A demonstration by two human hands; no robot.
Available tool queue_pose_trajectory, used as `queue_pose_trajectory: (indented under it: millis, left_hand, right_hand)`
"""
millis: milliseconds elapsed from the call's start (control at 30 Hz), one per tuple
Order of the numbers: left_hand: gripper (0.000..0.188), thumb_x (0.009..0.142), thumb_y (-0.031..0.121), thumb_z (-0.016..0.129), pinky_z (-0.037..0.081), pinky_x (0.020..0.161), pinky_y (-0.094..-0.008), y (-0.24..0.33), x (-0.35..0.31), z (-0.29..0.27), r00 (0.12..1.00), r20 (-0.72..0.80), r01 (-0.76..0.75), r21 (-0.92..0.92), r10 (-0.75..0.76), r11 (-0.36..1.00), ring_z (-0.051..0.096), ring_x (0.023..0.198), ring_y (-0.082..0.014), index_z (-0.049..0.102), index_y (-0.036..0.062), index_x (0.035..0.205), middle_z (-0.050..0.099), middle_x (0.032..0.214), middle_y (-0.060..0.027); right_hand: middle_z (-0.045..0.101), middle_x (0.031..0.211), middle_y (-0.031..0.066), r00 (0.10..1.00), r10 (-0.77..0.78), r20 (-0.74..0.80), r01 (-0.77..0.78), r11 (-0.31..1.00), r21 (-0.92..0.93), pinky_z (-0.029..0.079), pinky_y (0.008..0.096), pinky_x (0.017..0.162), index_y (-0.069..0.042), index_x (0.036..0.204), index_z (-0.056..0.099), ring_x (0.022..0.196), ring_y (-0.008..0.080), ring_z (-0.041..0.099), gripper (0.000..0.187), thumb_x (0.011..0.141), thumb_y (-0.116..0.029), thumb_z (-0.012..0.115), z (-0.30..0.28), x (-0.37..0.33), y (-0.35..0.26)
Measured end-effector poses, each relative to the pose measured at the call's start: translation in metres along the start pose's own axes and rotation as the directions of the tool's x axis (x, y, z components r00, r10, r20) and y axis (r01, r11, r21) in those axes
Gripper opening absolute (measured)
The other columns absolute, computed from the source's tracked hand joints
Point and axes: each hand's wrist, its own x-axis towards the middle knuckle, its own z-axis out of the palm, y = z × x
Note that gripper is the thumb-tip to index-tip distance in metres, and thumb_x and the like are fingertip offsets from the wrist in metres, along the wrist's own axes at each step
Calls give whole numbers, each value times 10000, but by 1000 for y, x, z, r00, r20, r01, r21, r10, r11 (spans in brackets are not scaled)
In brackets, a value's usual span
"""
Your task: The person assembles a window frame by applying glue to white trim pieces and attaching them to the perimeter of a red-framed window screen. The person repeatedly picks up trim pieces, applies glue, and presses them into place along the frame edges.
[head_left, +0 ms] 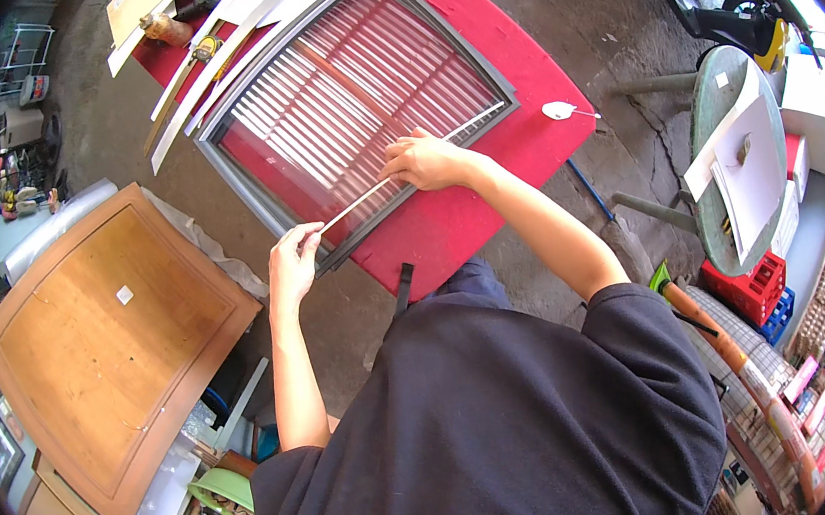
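A grey-framed glass pane (274,161) lies flat on a red-topped table (431,240), and its glass mirrors rows of slats. Along the near side of the frame runs a thin white strip (359,203). My left hand (295,267) pinches the strip's left end at the frame's near left corner. Farther along, my right hand (426,162) has its fingers closed on the strip near the middle of that side. Past the right hand, the strip's far end reaches toward the frame's right corner.
Long white strips (240,49) and a yellow tape measure (207,48) lie beyond the frame. A small white round object (559,110) sits at the table's right. A wooden panel (93,372) stands left, a green oval table (777,134) with papers right. A scooter (709,20) is parked far right.
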Motion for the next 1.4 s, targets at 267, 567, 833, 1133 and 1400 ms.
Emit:
queue_pose_trajectory:
  millis: [267, 567, 833, 1133, 1400]
  left_hand:
    - [166, 961, 154, 667, 531, 845, -355, -3, 13, 11, 999, 10, 30, 14, -30, 999, 699, 937, -255, 756, 96, 1088, 740, 988, -114]
    - [150, 951, 153, 664, 523, 900, -378, -13, 20, 22, 999, 21, 43, 5, -43, 999, 688, 1016, -278, 754, 97, 1058, 741, 1016, -107]
    - [119, 937, 143, 675, 525, 838, -377, -37, 8, 52, 996, -56, 65, -7, -65, 998, 675, 940, -278, 684, 38, 991, 687, 929, -112]
    - [102, 915, 138, 683, 488, 845, -400, -45, 0, 76, 982, -165, -57, 183, 88, 981, 620, 926, -296, 693, 37, 930, 654, 904, -103]
    - [124, 879, 188, 721, 495, 866, -430, -48, 3, 70, 999, -39, 18, 136, -13, 991, 644, 951, -310, 737, 75, 926, 698, 928, -89]
  right_hand:
    - [638, 1089, 43, 997, 52, 62, -54, 998, 39, 421, 454, 988, -160, 1134, 729, 1143, 242, 597, 223, 964, -234, 605, 4, -6, 16]
    - [653, 1073, 70, 997, 82, 2, -82, 995, 60, 440, 458, 954, -138, 1139, 715, 1102, 271, 618, 230, 966, -228, 593, 7, -9, 20]
    - [638, 1011, 71, 977, 213, -31, -211, 976, 55, 431, 446, 939, -99, 988, 707, 1074, 289, 609, 151, 941, -219, 627, -10, -35, 35]
    - [649, 974, 83, 983, 183, -14, -182, 982, 44, 461, 436, 947, -83, 948, 718, 1049, 294, 624, 133, 907, -194, 658, -5, -34, 40]
    - [626, 1011, 80, 991, 128, 32, -127, 991, -37, 464, 427, 943, -88, 1041, 695, 1064, 287, 605, 199, 878, -202, 691, -18, -42, 25]
